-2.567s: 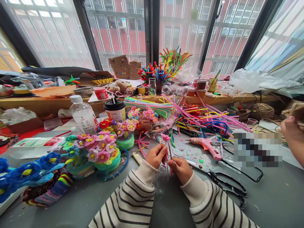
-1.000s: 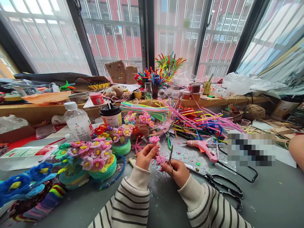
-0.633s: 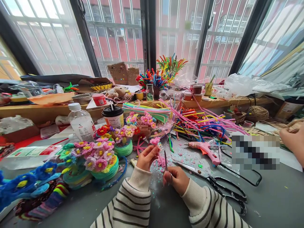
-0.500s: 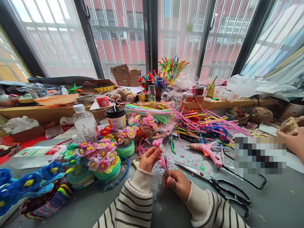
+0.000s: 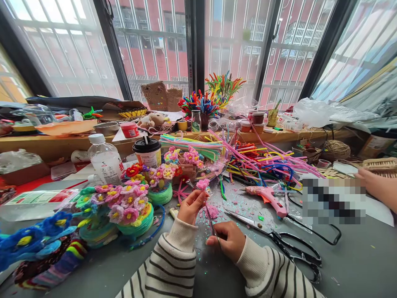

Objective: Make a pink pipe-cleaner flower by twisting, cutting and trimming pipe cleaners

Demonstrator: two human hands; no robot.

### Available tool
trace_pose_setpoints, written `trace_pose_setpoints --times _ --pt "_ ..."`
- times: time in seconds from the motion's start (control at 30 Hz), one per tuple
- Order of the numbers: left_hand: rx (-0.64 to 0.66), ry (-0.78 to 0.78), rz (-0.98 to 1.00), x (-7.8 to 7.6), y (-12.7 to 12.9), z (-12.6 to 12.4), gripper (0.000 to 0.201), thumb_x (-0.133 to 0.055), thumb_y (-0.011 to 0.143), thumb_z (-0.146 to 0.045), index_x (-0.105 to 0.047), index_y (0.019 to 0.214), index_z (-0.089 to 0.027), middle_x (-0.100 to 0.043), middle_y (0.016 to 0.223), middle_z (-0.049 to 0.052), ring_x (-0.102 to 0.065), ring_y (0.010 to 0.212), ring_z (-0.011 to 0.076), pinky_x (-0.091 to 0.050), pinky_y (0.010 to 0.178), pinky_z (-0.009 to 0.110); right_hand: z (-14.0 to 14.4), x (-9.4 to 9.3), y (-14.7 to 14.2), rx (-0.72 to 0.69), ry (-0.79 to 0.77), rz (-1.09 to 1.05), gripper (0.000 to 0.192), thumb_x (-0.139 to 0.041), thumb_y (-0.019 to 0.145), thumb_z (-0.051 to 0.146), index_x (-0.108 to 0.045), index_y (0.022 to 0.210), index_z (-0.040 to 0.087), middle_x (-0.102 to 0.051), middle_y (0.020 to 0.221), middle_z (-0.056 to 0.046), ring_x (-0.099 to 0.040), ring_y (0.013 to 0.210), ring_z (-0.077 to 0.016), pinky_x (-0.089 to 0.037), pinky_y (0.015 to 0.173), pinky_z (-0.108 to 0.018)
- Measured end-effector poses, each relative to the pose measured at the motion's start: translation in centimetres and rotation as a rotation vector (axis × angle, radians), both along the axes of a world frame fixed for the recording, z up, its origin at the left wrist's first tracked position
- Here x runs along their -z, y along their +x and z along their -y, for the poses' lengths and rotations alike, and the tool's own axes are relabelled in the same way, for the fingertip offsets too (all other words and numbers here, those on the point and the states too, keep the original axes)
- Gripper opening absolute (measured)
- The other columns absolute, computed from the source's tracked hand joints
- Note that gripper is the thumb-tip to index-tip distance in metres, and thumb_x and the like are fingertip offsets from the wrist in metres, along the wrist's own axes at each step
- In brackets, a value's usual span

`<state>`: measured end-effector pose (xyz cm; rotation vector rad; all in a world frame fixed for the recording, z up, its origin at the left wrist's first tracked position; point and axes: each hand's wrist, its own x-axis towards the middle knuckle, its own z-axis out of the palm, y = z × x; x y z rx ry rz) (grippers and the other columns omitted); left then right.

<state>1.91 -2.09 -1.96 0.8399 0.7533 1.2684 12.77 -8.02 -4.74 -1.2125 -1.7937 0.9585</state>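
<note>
A small fuzzy pink flower (image 5: 203,183) stands up from the pinched fingers of my left hand (image 5: 191,207). My right hand (image 5: 229,240) is closed around a small pair of scissors (image 5: 211,219), whose blades point up toward my left fingertips and look closed together. Under the blades lies a heap of pink fluff clippings (image 5: 212,211) on the grey table. Just right of it, large black-handled scissors (image 5: 279,244) lie partly spread. Left of my hands stands a bunch of pink fuzzy flowers (image 5: 128,203) on a green coiled base.
A pink glue gun (image 5: 268,198) lies beyond the large scissors. Loose pipe cleaners (image 5: 273,159) pile up behind it. A plastic bottle (image 5: 105,159) and a lidded cup (image 5: 147,153) stand at left. Another person's hand (image 5: 376,186) holds a brown bristly block at right.
The small scissors' blades have come together and tilted toward the left hand. The other person's hand has turned the brown block. The whole view has shifted slightly.
</note>
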Motion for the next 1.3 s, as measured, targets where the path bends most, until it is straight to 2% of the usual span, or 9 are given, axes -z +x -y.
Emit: trace_pose_setpoints --times 0.13,0.4,0.5,0.63,0.77,1.0,1.17,1.3 --pt "-0.010 -0.009 0.011 -0.04 -0.23 -0.07 0.020 -0.066 0.045 -0.028 -0.056 0.056 -0.015 -0.055 0.060 -0.003 -0.047 0.055 0.0052 -0.037 0.052 0.017 -0.20 0.18 -0.07 0.046 -0.014 -0.030 0.048 -0.050 0.054 0.056 -0.027 0.035 0.017 -0.034 0.032 0.005 -0.027 0.034 -0.0054 -0.019 0.035 -0.019" --pt "-0.024 -0.017 0.057 -0.07 -0.42 -0.27 0.020 -0.067 0.045 -0.026 -0.057 0.057 -0.014 -0.055 0.061 -0.001 -0.047 0.054 0.0051 -0.038 0.051 0.016 -0.26 0.03 -0.13 0.048 -0.038 -0.088 0.048 -0.050 0.055 0.055 -0.029 0.035 0.018 -0.040 0.033 0.003 -0.034 0.034 -0.0063 -0.023 0.034 -0.018" --pt "0.014 -0.012 0.078 -0.16 -0.48 -0.13 0.018 -0.066 0.047 -0.026 -0.058 0.058 -0.015 -0.054 0.061 -0.002 -0.047 0.055 0.0042 -0.038 0.051 0.015 -0.13 0.03 0.03 0.006 -0.043 -0.072 0.050 -0.042 0.057 0.061 -0.034 0.036 0.017 -0.041 0.035 0.002 -0.032 0.034 -0.0058 -0.021 0.034 -0.019" --pt "0.036 -0.013 0.097 -0.14 -0.58 -0.10 0.016 -0.066 0.048 -0.026 -0.058 0.057 -0.015 -0.053 0.061 -0.003 -0.047 0.056 0.0039 -0.037 0.052 0.014 -0.12 0.16 0.22 -0.050 0.015 -0.061 0.061 -0.023 0.061 0.068 -0.045 0.042 0.014 -0.045 0.041 0.000 -0.036 0.038 -0.0072 -0.025 0.038 -0.019" --pt "0.075 -0.025 0.052 -0.11 -0.43 -0.11 0.018 -0.067 0.046 -0.026 -0.058 0.057 -0.014 -0.053 0.061 -0.002 -0.047 0.057 0.0050 -0.036 0.052 0.015 -0.15 0.21 0.18 -0.079 0.036 -0.013 0.065 -0.019 0.062 0.067 -0.050 0.046 0.013 -0.045 0.043 -0.001 -0.037 0.040 -0.0076 -0.025 0.039 -0.019" --pt "0.089 0.045 -0.022 0.05 0.18 0.10 0.021 -0.066 0.045 -0.031 -0.056 0.050 -0.013 -0.052 0.056 -0.001 -0.045 0.056 0.0059 -0.034 0.052 0.016 0.08 -0.12 0.01 -0.072 0.034 0.015 0.064 -0.022 0.059 0.069 -0.049 0.044 0.013 -0.040 0.039 0.001 -0.032 0.038 -0.0065 -0.021 0.037 -0.019" --pt "0.038 0.030 -0.006 0.25 0.08 -0.03 0.021 -0.067 0.044 -0.031 -0.057 0.053 -0.014 -0.053 0.056 -0.002 -0.045 0.055 0.0056 -0.035 0.052 0.016 -0.11 -0.20 -0.14 0.041 0.000 -0.040 0.054 -0.038 0.055 0.066 -0.035 0.036 0.016 -0.041 0.034 0.002 -0.032 0.034 -0.0057 -0.022 0.034 -0.018" --pt "0.007 0.008 0.020 0.19 -0.08 -0.08 0.021 -0.067 0.044 -0.029 -0.057 0.055 -0.015 -0.054 0.057 -0.003 -0.046 0.056 0.0051 -0.035 0.053 0.015 -0.41 -0.02 -0.14 0.046 -0.012 -0.079 0.050 -0.046 0.055 0.059 -0.029 0.035 0.017 -0.042 0.033 0.003 -0.036 0.033 -0.0061 -0.026 0.035 -0.018"
